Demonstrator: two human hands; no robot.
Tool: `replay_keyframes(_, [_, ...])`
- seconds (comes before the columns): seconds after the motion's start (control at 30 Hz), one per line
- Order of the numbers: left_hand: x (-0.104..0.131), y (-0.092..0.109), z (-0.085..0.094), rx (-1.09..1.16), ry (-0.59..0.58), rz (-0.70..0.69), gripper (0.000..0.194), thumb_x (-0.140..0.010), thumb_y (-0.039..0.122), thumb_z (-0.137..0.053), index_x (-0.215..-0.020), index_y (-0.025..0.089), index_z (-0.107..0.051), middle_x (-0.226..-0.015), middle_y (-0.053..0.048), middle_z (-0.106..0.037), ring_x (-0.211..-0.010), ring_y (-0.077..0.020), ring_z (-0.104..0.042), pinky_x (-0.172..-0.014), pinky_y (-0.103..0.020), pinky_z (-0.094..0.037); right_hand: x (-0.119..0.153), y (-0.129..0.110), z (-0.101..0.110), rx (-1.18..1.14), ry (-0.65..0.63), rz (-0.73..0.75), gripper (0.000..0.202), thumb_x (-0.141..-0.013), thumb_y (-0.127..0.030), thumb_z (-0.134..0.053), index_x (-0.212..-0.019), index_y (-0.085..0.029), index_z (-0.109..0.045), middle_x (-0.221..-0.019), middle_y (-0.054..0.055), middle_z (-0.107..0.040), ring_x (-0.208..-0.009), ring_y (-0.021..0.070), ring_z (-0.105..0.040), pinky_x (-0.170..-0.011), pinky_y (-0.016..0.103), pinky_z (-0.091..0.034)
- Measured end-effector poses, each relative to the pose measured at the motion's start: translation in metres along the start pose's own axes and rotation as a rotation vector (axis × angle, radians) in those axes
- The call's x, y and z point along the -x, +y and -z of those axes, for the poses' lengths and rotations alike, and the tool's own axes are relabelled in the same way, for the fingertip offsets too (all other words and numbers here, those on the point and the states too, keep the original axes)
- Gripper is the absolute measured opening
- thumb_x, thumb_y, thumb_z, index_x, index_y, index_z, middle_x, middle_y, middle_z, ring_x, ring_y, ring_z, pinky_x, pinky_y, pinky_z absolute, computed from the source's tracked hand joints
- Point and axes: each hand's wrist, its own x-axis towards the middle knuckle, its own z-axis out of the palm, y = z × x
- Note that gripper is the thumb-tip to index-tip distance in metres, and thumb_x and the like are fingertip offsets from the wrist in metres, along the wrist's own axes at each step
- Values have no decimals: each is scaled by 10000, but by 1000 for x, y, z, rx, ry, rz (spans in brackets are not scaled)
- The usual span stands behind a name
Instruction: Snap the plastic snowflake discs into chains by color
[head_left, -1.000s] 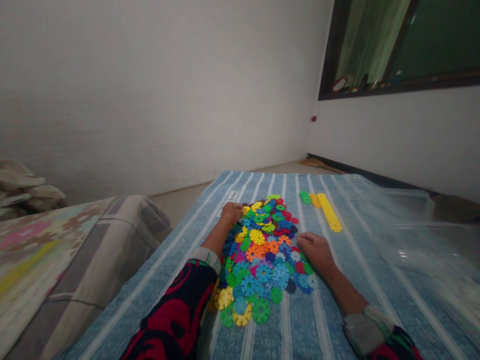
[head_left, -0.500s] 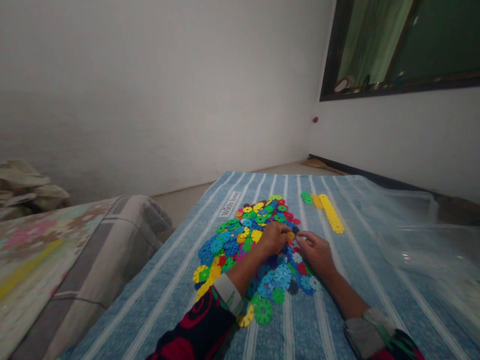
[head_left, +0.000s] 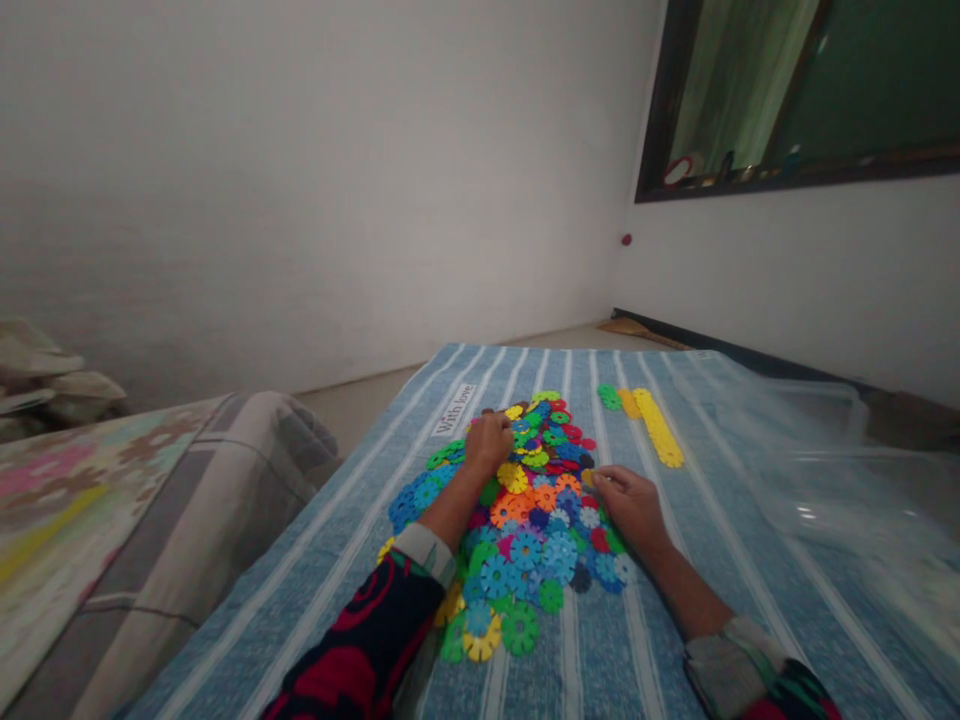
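A heap of colourful plastic snowflake discs (head_left: 527, 548) lies on the blue striped cloth. My left hand (head_left: 489, 443) is at the heap's upper left side, fingers bent down onto the discs; whatever is between the fingertips is hidden. At the right edge of the heap, my right hand (head_left: 634, 508) pinches a small orange-yellow disc (head_left: 587, 477) between thumb and forefinger. Beyond it lie a row of joined yellow discs (head_left: 660, 430), an orange disc (head_left: 628, 403) and a green disc (head_left: 609, 398), touched by neither hand.
Clear plastic containers (head_left: 847, 490) stand on the right of the striped cloth (head_left: 315, 600). A label reading "With love" (head_left: 454, 410) is on the cloth at the far left. Left of the table is a surface with a flowered cover (head_left: 67, 490). A wall rises behind.
My left hand has moved left and away from my right hand, to the far left part of the heap, uncovering orange discs mid-heap. My right hand stays nearly in place, with the orange-yellow disc.
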Motion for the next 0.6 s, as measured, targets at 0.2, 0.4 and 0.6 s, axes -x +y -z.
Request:
replay_keyframes(0.2, [-45, -56, 27, -280, -12, 307, 291, -710, 156, -610, -977, 112, -717, -1084, -209, -702, -1064, -330, -639, -820, -360, -506, -4, 2, -1, 8, -19, -115, 342, -677, -472, -609, -694, -141, -690, -511, 3, -594, -458, 134, -501, -433, 230, -331])
replay_keyframes(0.4, [-64, -73, 18, -328, -116, 363, 316, -646, 228, -706, -944, 125, -711, -1066, -191, -712, -1039, -322, -661, -775, -333, -524, -5, 0, -2, 8, -27, -136, 322, -671, -457, -599, -680, -146, -684, -495, -13, -571, -436, 109, -447, -430, 222, -311])
replay_keyframes(0.6, [-77, -79, 11, -311, -119, 306, 412, -582, 281, -775, -960, 138, -696, -948, -143, -735, -990, -279, -673, -763, -271, -498, -5, 0, -3, 12, -33, -174, 329, -670, -464, -593, -687, -146, -678, -471, -27, -545, -406, 94, -407, -415, 215, -294])
